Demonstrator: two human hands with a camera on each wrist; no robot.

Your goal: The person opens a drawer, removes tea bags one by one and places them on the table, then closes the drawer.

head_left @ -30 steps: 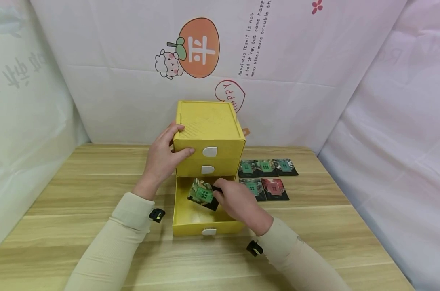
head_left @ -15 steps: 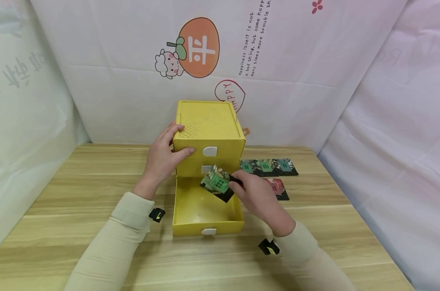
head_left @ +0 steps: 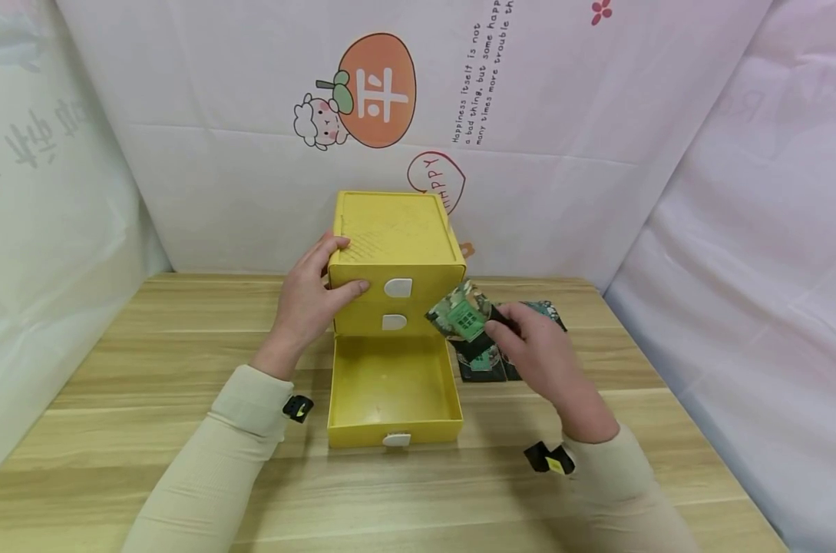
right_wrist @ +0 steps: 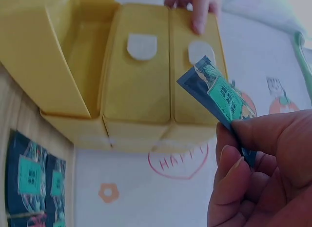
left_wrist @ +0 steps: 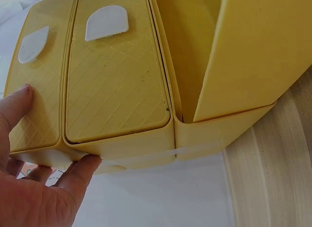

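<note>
A yellow three-drawer storage box (head_left: 400, 230) stands on the table, its bottom drawer (head_left: 386, 384) pulled out with nothing in it. My left hand (head_left: 307, 296) grips the upper left of the box, thumb on the top drawer's front and fingers along the side and top edge. Between thumb and fingers, my right hand (head_left: 545, 349) pinches a dark sachet (head_left: 464, 315) with a green label, held tilted in the air to the right of the box. In the right wrist view the sachet (right_wrist: 222, 92) shows its printed face and dark end.
Several similar sachets (head_left: 483, 362) lie in rows on the wooden table (head_left: 183, 430) right of the box, partly hidden behind my right hand. White printed cloth (head_left: 252, 169) hangs behind and at both sides.
My right hand has lifted the sachet out of the bottom drawer and carried it right, over the sachets on the table. My left hand has stayed on the box.
</note>
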